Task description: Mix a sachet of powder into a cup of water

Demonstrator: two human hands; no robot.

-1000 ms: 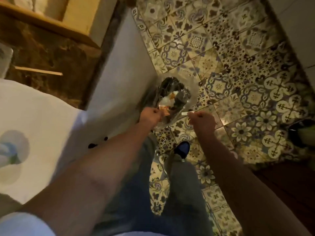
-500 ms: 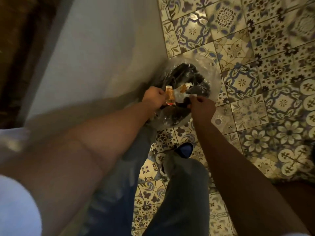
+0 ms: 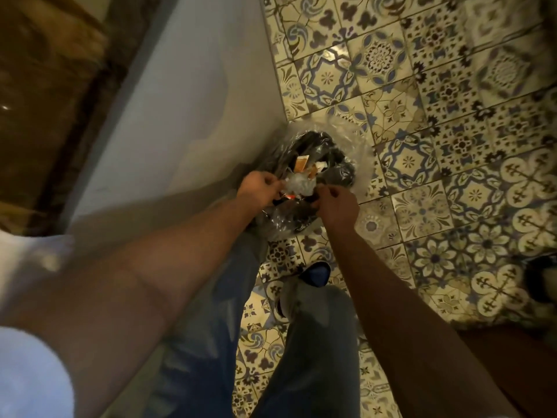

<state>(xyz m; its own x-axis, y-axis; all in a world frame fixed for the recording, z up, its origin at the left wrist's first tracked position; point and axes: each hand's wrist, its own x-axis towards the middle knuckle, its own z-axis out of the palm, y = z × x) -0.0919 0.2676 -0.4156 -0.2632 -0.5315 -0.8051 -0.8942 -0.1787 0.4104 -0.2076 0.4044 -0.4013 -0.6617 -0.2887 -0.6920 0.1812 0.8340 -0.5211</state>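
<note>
Clear plastic lines the small dark bin [image 3: 319, 176] at the centre of the frame, standing on the patterned floor tiles [image 3: 437, 122] beside a pale wall [image 3: 180, 101] that runs from the top centre down to the lower left. Both hands reach down over the near edge of the bin's mouth. The left hand [image 3: 260, 190] is curled shut, its fingertips gathered at the bin's left rim; a small red-and-white scrap [image 3: 290, 196] shows just beside them, and I cannot tell whether it is pinched or already lying in the rubbish. The right hand [image 3: 337, 203] is also loosely curled, thumb and forefinger drawn together at the rim; whether it holds anything is hidden.

Inside the bin lie crumpled clear wrapping [image 3: 300, 184] and orange-and-white packets [image 3: 301, 162], which may be spent sachets. No cup and no water appear anywhere in view.

Judging from this, the person stands at the disposal stage: either a torn-off strip or an emptied sachet is being thrown away. If only the strip, pouring and stirring remain; if the sachet itself, the mixing is likely done. The picture does not settle which.
</note>
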